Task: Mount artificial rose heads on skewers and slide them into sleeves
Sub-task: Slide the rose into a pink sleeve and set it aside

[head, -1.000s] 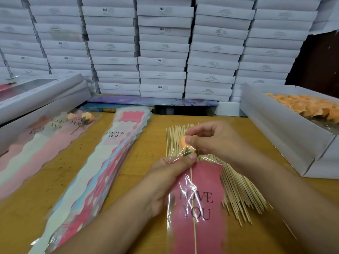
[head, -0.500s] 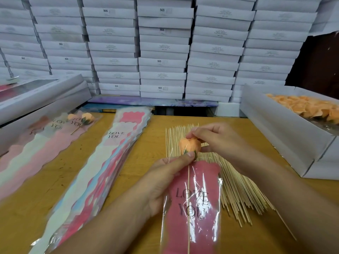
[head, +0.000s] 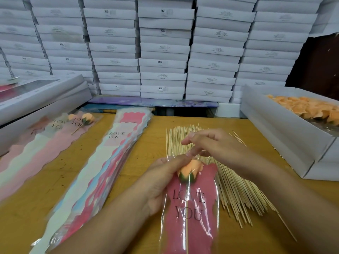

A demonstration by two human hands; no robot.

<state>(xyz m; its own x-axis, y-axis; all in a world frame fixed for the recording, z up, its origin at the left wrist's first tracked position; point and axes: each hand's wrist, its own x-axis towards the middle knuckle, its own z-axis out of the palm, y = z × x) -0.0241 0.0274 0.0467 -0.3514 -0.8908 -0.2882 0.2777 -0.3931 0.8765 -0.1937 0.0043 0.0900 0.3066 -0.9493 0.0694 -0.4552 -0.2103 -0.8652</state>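
- Orange rose head sits on its skewer inside the clear sleeve, low in the middle of the frame, against the pink "LOVE YOU" panel.
- Our left hand grips the sleeve's left edge near its mouth, thumb over the film beside the rose; we judge this keeps the film steady while the bloom settles.
- Our right hand hovers just above the mouth, fingers loosely curled; two fingertips look to be nipping the clear film, though the film is too faint to tell for sure.
- Bare skewers lie fanned on the bench under and right of the hands, near for the next pick.
- Empty sleeves are stacked left of centre.
- More rose heads fill the open white box at right, on the right hand's side.
- Finished pieces lie at upper left, apart from the supplies.
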